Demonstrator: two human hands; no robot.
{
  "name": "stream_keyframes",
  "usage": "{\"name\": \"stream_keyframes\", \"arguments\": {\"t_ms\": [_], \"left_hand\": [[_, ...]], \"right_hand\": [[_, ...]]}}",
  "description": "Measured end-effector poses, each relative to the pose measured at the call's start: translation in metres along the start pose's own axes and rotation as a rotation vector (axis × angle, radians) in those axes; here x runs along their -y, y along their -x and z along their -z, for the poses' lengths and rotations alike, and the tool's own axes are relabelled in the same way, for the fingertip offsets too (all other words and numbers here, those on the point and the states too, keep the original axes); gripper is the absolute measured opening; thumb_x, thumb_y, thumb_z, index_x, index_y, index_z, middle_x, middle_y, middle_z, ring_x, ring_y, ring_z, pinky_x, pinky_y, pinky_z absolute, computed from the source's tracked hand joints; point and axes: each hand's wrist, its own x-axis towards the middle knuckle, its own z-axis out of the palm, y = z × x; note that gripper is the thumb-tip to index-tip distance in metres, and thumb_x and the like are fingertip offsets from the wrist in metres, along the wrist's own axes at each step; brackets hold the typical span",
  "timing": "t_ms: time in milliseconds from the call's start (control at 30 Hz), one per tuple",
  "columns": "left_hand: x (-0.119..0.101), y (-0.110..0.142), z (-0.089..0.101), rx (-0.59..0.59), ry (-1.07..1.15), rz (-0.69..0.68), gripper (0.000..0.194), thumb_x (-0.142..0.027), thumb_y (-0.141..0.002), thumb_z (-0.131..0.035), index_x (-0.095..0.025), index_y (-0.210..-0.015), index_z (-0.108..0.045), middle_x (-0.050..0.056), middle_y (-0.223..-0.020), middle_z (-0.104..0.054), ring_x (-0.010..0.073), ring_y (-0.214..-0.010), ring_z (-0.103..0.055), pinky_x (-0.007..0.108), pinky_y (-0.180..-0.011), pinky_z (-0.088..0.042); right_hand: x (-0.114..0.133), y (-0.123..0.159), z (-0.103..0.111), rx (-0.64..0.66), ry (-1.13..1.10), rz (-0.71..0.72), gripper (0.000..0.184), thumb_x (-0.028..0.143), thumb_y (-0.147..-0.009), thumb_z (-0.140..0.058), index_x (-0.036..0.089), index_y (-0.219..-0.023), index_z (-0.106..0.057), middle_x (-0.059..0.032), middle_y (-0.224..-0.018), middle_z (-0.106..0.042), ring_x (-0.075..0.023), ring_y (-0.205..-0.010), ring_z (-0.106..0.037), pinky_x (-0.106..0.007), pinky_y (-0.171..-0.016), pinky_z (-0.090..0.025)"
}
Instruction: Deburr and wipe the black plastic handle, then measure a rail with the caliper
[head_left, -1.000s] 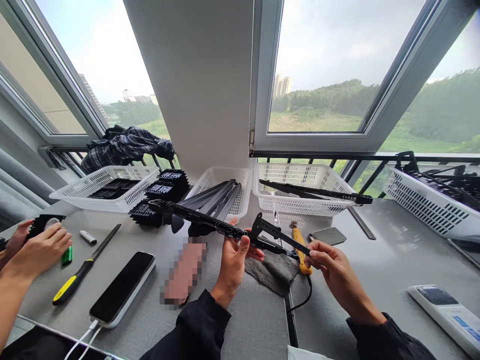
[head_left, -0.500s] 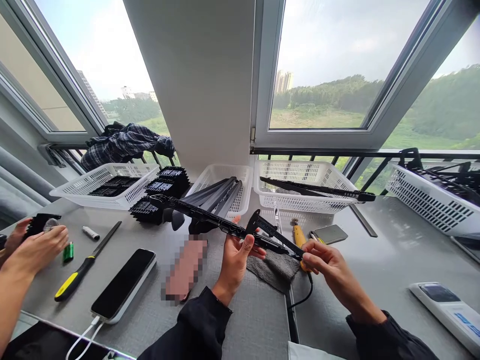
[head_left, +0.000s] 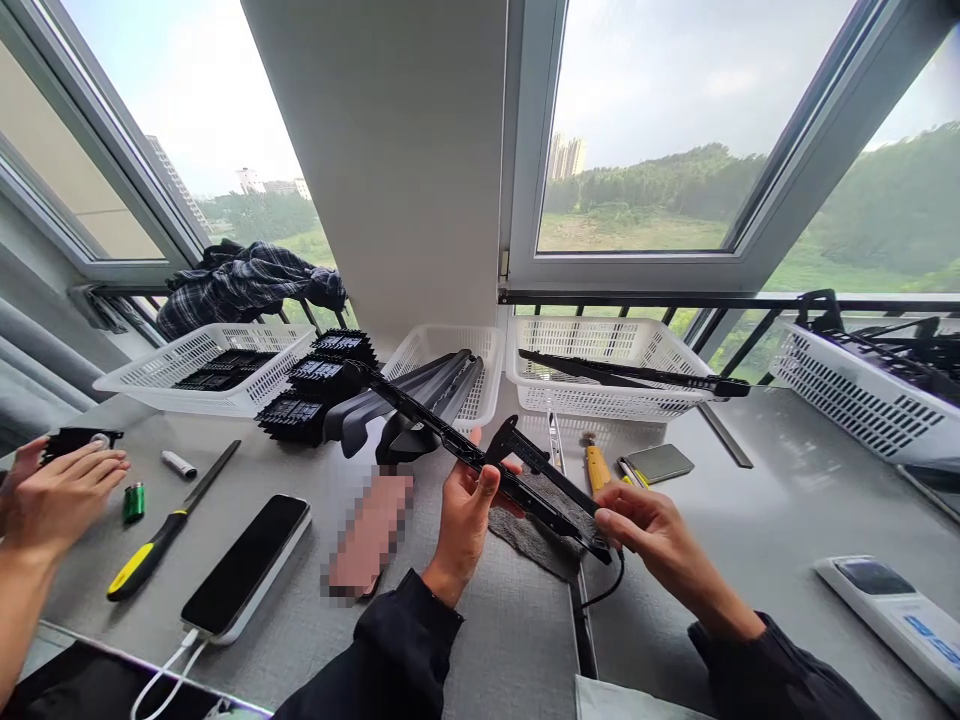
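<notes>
My left hand [head_left: 466,505] is closed around a long, narrow black plastic strip [head_left: 424,415], which slants from upper left to lower right. A black caliper [head_left: 551,468] lies close above the strip, its jaws near my left thumb. The fingers of my right hand [head_left: 645,515] pinch the caliper's far end. Whether the jaws touch the strip, I cannot tell. Below the strip is a grey cloth [head_left: 536,530] on the table. A yellow-handled tool [head_left: 596,467] lies just behind my right fingers.
Behind are white baskets [head_left: 592,402] with black parts, and stacked black toothed pieces [head_left: 289,415]. A file [head_left: 161,545], a phone [head_left: 247,565] on a cable and a green battery [head_left: 133,502] lie left. Another person's hands [head_left: 60,490] hold a black part. A white device [head_left: 885,610] sits right.
The strip has tilted more steeply; its lower right end has swung down, away from my right fingers. The caliper and my right hand have shifted slightly left.
</notes>
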Motion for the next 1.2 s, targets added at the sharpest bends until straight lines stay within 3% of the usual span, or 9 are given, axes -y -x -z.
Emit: {"name": "stream_keyframes", "arguments": {"t_ms": [267,467,633,767,833,1000,1133,1200], "left_hand": [[0.002,0.002,0.002,-0.005,-0.036,0.045,0.096,-0.058,-0.089,-0.082,-0.023,-0.167,-0.039,-0.003,-0.088,-0.060,0.0142,-0.058,-0.065,0.028,-0.052,-0.059],[0.004,0.003,0.006,-0.019,-0.010,0.071,0.077,-0.042,-0.089,-0.073,-0.019,-0.158,-0.049,-0.003,-0.086,-0.060,0.0121,-0.059,-0.060,0.025,-0.054,-0.051],[0.003,0.000,0.007,-0.048,0.062,0.086,0.055,-0.038,-0.084,-0.069,-0.017,-0.134,-0.065,-0.004,-0.078,-0.059,0.0116,-0.057,-0.051,0.024,-0.052,-0.045],[-0.005,-0.002,0.001,-0.056,0.075,0.101,0.031,-0.044,-0.084,-0.074,-0.018,-0.100,-0.069,-0.001,-0.077,-0.063,0.0112,-0.060,-0.047,0.023,-0.051,-0.038],[-0.010,-0.002,-0.001,-0.038,0.033,0.082,0.030,-0.047,-0.086,-0.077,-0.019,-0.087,-0.066,0.001,-0.081,-0.066,0.0124,-0.066,-0.050,0.022,-0.051,-0.035],[-0.016,-0.002,0.000,-0.030,-0.048,0.096,0.038,-0.053,-0.086,-0.079,-0.020,-0.079,-0.063,0.001,-0.085,-0.065,0.0124,-0.071,-0.052,0.021,-0.054,-0.034],[-0.008,-0.001,-0.001,-0.040,-0.078,0.116,0.040,-0.054,-0.082,-0.082,-0.019,-0.078,-0.063,0.001,-0.082,-0.065,0.0111,-0.067,-0.050,0.020,-0.052,-0.033],[-0.001,0.002,-0.004,0.009,-0.083,0.163,0.042,-0.055,-0.078,-0.085,-0.019,-0.080,-0.063,0.000,-0.077,-0.066,0.0108,-0.062,-0.050,0.021,-0.049,-0.032]], "right_hand": [[0.000,0.002,-0.001,0.034,0.105,0.078,0.050,0.066,-0.096,-0.070,0.019,-0.078,-0.071,0.0007,-0.064,-0.056,-0.0137,-0.058,-0.046,-0.026,-0.054,-0.034],[-0.002,0.001,-0.003,0.027,0.108,0.083,0.052,0.068,-0.096,-0.069,0.019,-0.080,-0.072,0.0005,-0.066,-0.056,-0.0138,-0.060,-0.045,-0.026,-0.054,-0.034],[-0.003,0.002,-0.004,0.021,0.089,0.067,0.052,0.068,-0.096,-0.070,0.019,-0.083,-0.072,0.0007,-0.069,-0.055,-0.0135,-0.061,-0.043,-0.026,-0.054,-0.032],[-0.001,0.003,-0.005,0.032,0.062,0.045,0.052,0.069,-0.096,-0.070,0.019,-0.083,-0.071,0.0010,-0.069,-0.054,-0.0135,-0.061,-0.044,-0.026,-0.055,-0.034],[0.000,0.003,-0.006,0.037,0.052,0.044,0.053,0.070,-0.096,-0.070,0.019,-0.083,-0.071,0.0010,-0.068,-0.054,-0.0136,-0.060,-0.045,-0.026,-0.056,-0.035],[0.002,0.002,-0.005,0.038,0.068,0.053,0.053,0.071,-0.096,-0.070,0.020,-0.081,-0.069,0.0010,-0.065,-0.055,-0.0140,-0.059,-0.046,-0.027,-0.055,-0.035],[0.001,0.002,-0.007,0.030,0.080,0.043,0.053,0.071,-0.095,-0.070,0.020,-0.081,-0.070,0.0004,-0.067,-0.058,-0.0147,-0.061,-0.049,-0.027,-0.057,-0.038],[0.000,0.002,-0.009,0.053,0.068,0.018,0.053,0.071,-0.095,-0.070,0.020,-0.083,-0.070,-0.0005,-0.070,-0.061,-0.0152,-0.063,-0.052,-0.027,-0.058,-0.040]]}}
